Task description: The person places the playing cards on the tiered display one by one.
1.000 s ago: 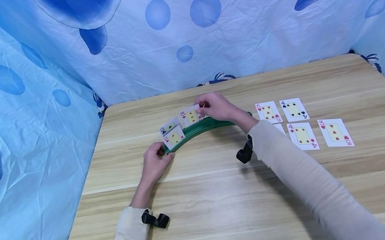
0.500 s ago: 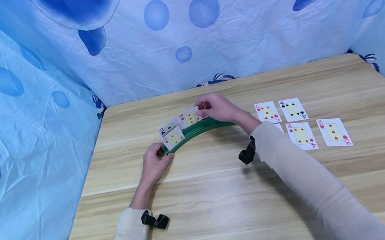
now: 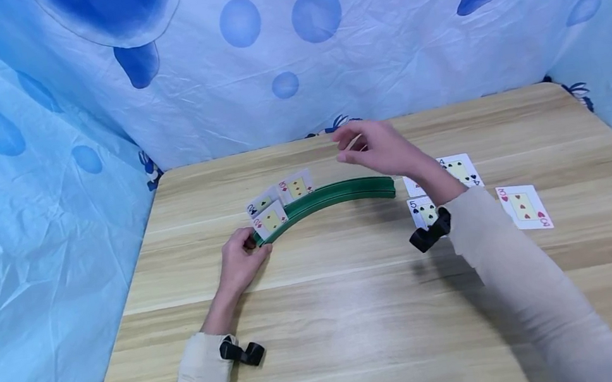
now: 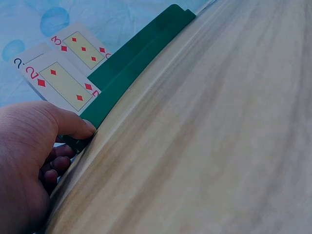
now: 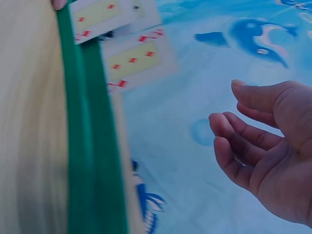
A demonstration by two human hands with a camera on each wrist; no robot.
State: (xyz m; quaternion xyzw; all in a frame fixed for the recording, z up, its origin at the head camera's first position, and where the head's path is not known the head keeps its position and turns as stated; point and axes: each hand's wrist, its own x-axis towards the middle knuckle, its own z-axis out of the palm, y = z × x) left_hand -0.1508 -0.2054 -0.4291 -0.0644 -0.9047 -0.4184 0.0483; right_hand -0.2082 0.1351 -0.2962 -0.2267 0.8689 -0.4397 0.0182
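Note:
A curved green card holder (image 3: 341, 193) lies on the wooden table, and my left hand (image 3: 241, 259) grips its left end, thumb in front and fingers behind. At that end stand a two of diamonds (image 4: 61, 80), a mostly covered black two (image 3: 263, 202) behind it, and a three of diamonds (image 3: 296, 186) to their right in the rear slot. My right hand (image 3: 375, 144) hovers behind the holder's right half, its fingers loosely bent with nothing between them. In the right wrist view the three of diamonds (image 5: 134, 61) leans apart from the fingertips.
Face up at the right lie a three of hearts (image 3: 524, 207), a four of spades (image 3: 458, 169) and a five of spades (image 3: 422, 210). The right sleeve (image 3: 509, 255) passes over other cards there. Blue patterned cloth (image 3: 288, 46) hangs behind the table (image 3: 328, 328).
My right hand has let go of the three of diamonds and lifted away to the right. The card stays in the holder. My left hand keeps its grip.

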